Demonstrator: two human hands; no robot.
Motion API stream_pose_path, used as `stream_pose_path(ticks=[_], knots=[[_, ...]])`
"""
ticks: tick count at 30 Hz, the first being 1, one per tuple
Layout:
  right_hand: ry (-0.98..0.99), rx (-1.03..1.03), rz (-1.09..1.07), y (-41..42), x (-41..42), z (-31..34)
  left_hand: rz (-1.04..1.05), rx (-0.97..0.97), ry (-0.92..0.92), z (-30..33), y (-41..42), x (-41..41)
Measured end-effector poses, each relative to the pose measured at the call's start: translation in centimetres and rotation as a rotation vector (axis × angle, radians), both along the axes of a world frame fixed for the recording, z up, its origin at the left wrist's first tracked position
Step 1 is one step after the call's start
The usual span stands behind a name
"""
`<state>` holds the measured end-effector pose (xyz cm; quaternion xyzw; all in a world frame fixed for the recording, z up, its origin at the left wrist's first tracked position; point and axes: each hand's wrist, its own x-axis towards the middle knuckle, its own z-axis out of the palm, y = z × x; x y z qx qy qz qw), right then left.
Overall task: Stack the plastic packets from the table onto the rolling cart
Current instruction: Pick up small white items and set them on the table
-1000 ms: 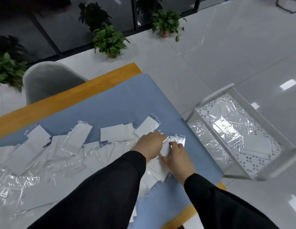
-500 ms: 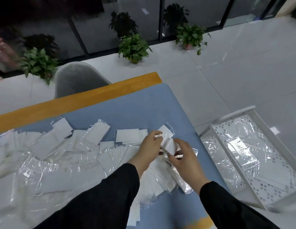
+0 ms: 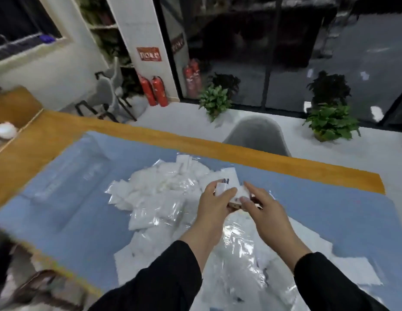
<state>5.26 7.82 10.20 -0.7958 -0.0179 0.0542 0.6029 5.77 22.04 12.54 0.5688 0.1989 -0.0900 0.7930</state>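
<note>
Gathering a small bundle of white plastic packets [image 3: 227,194] above the blue mat's [image 3: 83,198] pile, my left hand [image 3: 214,204] gripped it, right hand [image 3: 261,206] steadying open-fingered; next, carrying it to the unseen cart.

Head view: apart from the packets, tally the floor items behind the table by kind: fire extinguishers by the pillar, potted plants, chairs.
Fire extinguishers: 2, one beside the other
Potted plants: 2, left and right
Chairs: 2, a grey one at the table, another by the wall
Total: 6

Red sign [image 3: 149,54] lettering blurred
</note>
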Motion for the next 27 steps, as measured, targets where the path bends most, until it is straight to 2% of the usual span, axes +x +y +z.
stream_pose_path(ticks=[5,9,17,22,24,27], knots=[[0.093,0.122,0.123,12.5,2.9,2.7,0.235,0.15,-0.02,3.1,11.5,-0.8],[0.133,0.092,0.278,22.4,4.4,4.2,0.362,0.259,-0.045,4.4,20.8,-1.8],[0.12,0.09,0.504,42.0,9.0,8.0,0.48,0.387,-0.136,6.4,41.0,1.0],[0.206,0.114,0.557,56.6,14.6,7.1,0.633,0.503,-0.09,5.8,56.0,4.0],[0.221,0.103,0.612,63.0,16.9,6.2,0.701,0.506,-0.052,4.7,62.8,5.0],[0.205,0.062,0.69,72.4,19.7,4.5,0.864,0.368,0.025,2.4,72.5,5.7]])
